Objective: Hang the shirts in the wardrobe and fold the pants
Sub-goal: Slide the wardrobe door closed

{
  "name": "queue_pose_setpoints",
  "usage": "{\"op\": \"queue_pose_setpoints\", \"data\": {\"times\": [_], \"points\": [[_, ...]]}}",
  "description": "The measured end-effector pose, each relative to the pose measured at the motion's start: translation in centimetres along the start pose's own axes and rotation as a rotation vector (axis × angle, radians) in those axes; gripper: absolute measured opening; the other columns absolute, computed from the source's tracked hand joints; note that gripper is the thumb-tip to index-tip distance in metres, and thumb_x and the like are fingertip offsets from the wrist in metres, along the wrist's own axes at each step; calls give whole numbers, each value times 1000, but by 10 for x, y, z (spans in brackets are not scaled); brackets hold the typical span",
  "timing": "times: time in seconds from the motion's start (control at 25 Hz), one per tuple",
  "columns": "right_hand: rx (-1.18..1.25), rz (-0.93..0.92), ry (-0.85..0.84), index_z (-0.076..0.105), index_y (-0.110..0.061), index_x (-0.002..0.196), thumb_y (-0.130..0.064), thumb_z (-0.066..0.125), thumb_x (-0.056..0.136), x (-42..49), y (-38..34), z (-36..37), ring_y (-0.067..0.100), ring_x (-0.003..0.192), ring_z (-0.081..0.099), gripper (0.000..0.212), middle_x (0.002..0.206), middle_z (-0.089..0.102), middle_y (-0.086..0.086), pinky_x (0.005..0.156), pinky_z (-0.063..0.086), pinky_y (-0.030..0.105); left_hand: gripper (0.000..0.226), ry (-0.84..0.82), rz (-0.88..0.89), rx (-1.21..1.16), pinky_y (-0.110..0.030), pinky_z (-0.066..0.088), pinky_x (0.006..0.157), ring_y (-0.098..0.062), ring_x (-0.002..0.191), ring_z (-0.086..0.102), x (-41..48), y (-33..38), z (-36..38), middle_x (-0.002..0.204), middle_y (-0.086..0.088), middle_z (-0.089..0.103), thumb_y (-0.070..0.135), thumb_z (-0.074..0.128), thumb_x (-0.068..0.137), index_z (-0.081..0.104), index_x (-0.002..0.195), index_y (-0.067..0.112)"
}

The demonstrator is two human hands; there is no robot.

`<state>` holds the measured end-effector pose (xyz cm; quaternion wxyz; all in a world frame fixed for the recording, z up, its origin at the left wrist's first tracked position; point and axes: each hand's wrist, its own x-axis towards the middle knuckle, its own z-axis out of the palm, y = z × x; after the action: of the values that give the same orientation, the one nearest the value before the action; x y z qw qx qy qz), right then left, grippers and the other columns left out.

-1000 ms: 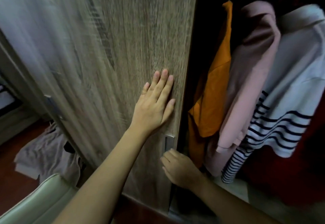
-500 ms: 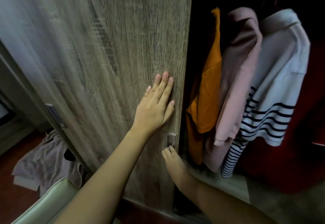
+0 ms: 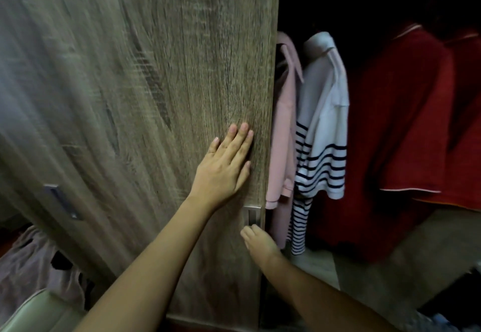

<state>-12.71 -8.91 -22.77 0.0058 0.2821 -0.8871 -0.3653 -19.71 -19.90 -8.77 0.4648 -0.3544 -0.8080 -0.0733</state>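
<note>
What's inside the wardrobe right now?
Hanging in the open part: a pink shirt, a white striped shirt and red garments. The wooden door covers everything left of the pink shirt.

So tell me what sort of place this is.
Most likely a bedroom at home, in front of a wardrobe. There is a wood-grain wardrobe door. A pink shirt and a striped shirt hang inside beside red garments. Loose clothing lies on the floor at lower left.
</note>
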Motion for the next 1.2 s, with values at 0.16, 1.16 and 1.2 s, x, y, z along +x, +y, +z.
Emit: {"op": "queue_pose_setpoints", "data": {"times": [0.16, 1.16, 1.2], "points": [[42, 60, 7, 24, 3, 141, -14, 27, 99, -54, 15, 27, 27, 127, 31, 45, 139, 34, 14, 107, 27, 32, 54, 57, 74, -4, -35, 19, 112, -9, 144, 6, 20, 54, 14, 152, 1, 22, 30, 37, 95, 27, 145, 13], [176, 377, -356, 20, 2, 143, -13, 35, 97, -314, 110, 161, 32, 135, 22, 50, 147, 26, 19, 116, 16, 41, 69, 109, 162, -9, -36, 0, 114, -13, 145, -10, 130, 371, 70, 156, 2, 5, 29, 35, 85, 16, 149, 13], [178, 378, -355, 20, 2, 143, -13, 34, 98, -317, 111, 164, 32, 135, 22, 50, 147, 26, 19, 116, 16, 41, 69, 111, 152, -17, -37, 1, 114, -13, 145, -10, 131, 376, 70, 155, 3, 7, 28, 35, 84, 18, 149, 13]]}}
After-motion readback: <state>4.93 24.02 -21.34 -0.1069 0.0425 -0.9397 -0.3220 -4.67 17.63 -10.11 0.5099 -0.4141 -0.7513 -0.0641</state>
